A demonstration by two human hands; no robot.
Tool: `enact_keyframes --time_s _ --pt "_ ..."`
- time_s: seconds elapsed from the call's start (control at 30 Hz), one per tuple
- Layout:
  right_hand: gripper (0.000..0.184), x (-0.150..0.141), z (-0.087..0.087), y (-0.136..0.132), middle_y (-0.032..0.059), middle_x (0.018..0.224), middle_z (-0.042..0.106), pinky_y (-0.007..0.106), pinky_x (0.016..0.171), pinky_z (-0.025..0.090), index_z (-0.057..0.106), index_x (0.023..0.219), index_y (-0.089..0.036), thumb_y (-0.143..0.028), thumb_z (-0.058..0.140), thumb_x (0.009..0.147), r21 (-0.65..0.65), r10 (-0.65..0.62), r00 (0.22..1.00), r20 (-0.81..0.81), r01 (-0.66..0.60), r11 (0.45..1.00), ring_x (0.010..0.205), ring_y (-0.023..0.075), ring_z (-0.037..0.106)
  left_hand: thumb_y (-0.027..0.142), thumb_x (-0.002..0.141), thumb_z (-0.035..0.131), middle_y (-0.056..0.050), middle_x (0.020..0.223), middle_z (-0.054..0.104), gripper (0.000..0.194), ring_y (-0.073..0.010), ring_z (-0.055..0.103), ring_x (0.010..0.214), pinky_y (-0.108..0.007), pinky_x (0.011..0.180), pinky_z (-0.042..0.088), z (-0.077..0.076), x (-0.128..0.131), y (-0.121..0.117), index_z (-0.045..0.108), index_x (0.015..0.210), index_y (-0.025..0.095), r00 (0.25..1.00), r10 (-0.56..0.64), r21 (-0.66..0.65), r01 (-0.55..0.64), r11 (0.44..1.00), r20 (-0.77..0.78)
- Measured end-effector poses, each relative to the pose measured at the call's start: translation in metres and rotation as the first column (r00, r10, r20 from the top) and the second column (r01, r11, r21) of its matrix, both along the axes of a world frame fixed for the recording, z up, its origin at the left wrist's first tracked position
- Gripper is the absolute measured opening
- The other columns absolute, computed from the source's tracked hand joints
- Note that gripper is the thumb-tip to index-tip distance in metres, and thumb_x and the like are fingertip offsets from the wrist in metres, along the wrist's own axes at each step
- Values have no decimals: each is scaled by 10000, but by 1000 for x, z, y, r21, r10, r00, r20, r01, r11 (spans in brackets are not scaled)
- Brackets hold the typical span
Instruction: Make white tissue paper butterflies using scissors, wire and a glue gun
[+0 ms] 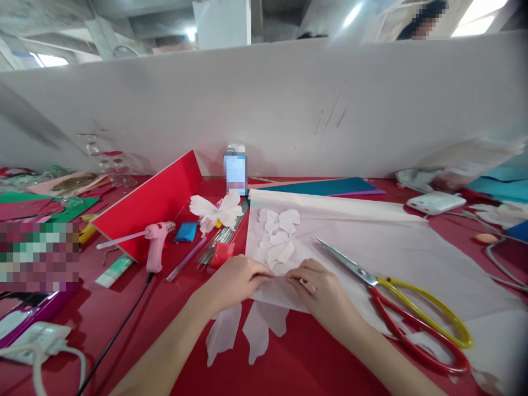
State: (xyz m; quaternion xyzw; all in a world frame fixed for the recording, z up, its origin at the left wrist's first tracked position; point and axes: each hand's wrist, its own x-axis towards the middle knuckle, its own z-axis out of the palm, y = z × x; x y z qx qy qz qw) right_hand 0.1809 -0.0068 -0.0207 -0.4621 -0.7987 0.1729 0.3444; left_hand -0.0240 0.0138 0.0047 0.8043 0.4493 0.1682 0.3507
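My left hand [234,276] and my right hand [320,283] face each other low over the white paper sheet [350,236]. The fingers of each are pinched on a thin white paper piece [280,278], mostly hidden by them. Just beyond the fingertips, white wing-shaped paper cut-outs [281,221] lie on the sheet. More pale cut-outs [259,333] rest on the red table below my wrists. To the right, large scissors [365,276] with one yellow and one red handle lie on the sheet, blades slightly apart or closed; I cannot tell.
On the left lie a pink glue gun [155,247] with a black cord, a blue packet [186,232] and a tilted red board [150,201]. A white paper butterfly [216,213] sits over metal wires [225,236]. A phone [235,170] stands against the white partition [289,110].
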Motion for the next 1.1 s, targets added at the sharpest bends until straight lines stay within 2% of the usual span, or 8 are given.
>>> enact_keyframes --time_s 0.13,0.3,0.6,0.87,1.1 --pt "208 -1 -2 -1 43 730 583 277 521 452 708 818 -219 -210 503 855 -138 -17 997 -72 7 990 596 164 556 268 845 523 4 983 738 242 -174 663 888 -255 770 461 1 -5 3 725 978 276 1000 21 -25 -21 999 8" --pt "208 -2 -3 0 36 739 589 263 520 450 713 807 -213 -233 509 838 -262 -25 987 -160 -18 965 586 149 552 263 831 533 8 977 739 230 -170 654 921 -253 793 467 0 -7 5 735 939 274 999 34 -69 -31 997 37" --pt "214 -6 1 -1 40 695 604 274 521 459 728 764 -214 -248 523 818 -259 -64 984 -167 19 966 576 158 547 241 821 531 0 957 744 241 -173 661 897 -257 776 476 -3 -8 8 740 939 265 999 2 -60 1 998 51" --pt "224 -6 0 -2 44 721 624 278 538 471 734 770 -218 -195 514 805 -250 -59 987 -147 21 968 589 159 565 113 790 471 12 942 747 341 -159 672 887 -247 785 488 -5 -10 10 741 935 263 999 -20 13 19 1000 36" --pt "239 -7 1 -3 35 681 606 284 545 462 734 751 -220 -176 505 801 -224 -22 992 -123 -6 975 583 161 564 86 765 464 22 919 750 365 -146 674 866 -236 773 485 -5 -11 11 747 904 270 999 -38 30 37 999 14"
